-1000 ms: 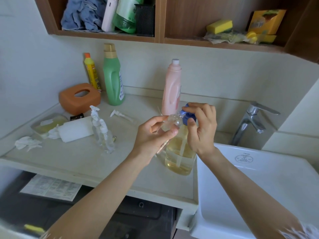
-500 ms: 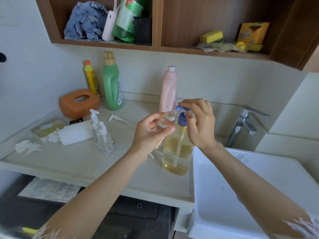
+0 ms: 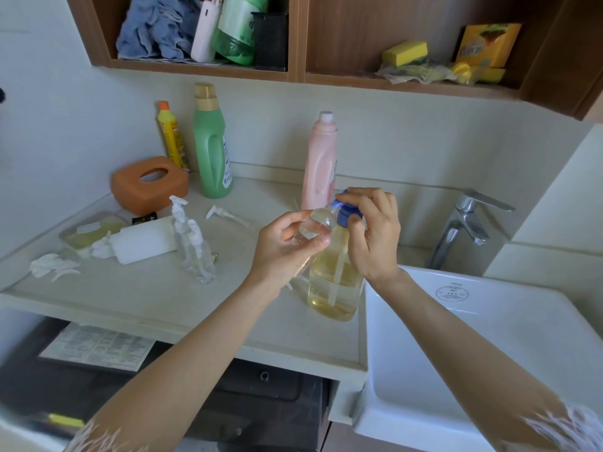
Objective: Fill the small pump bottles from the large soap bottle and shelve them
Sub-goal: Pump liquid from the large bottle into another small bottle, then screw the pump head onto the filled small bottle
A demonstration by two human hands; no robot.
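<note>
Centrally, the large soap bottle point(image 3: 334, 282) stands upright on the pale countertop point(image 3: 163, 298), close to the counter's edge where it meets the white sink basin point(image 3: 489, 337); it holds yellowish liquid, and a dip tube shows inside. The right hand point(image 3: 375, 236) is curled over its blue pump head point(image 3: 346, 212), fingers pressing on top. The left hand point(image 3: 287, 246) is closed around a small clear bottle point(image 3: 318, 223), tilted with its mouth against the pump spout; whether liquid is flowing cannot be told from this view.

Left of the soap bottle, two small pump bottles point(image 3: 192, 243) stand together on the counter, clear with white pumps, and a loose white pump point(image 3: 225, 215) lies behind them. Farther left lie a white block point(image 3: 143, 239), a shallow clear tray point(image 3: 91, 231) and crumpled white tissue point(image 3: 54, 267). Behind these sits an orange tissue holder point(image 3: 150, 184). Against the wall stand a yellow bottle point(image 3: 171, 135) and a green bottle point(image 3: 212, 141); a pink bottle point(image 3: 321, 161) stands just behind the soap bottle.

Right of the soap bottle, a chrome tap point(image 3: 463, 230) rises behind the basin. Above, a wooden shelf point(image 3: 293, 75) in two compartments holds blue cloth point(image 3: 156, 27), a green container point(image 3: 238, 31) and a black mesh holder point(image 3: 270, 39) on the left, yellow sponges point(image 3: 404, 52) and a yellow box point(image 3: 486, 44) on the right. Below the counter, a printed sheet point(image 3: 98, 347) lies on a dark surface.
</note>
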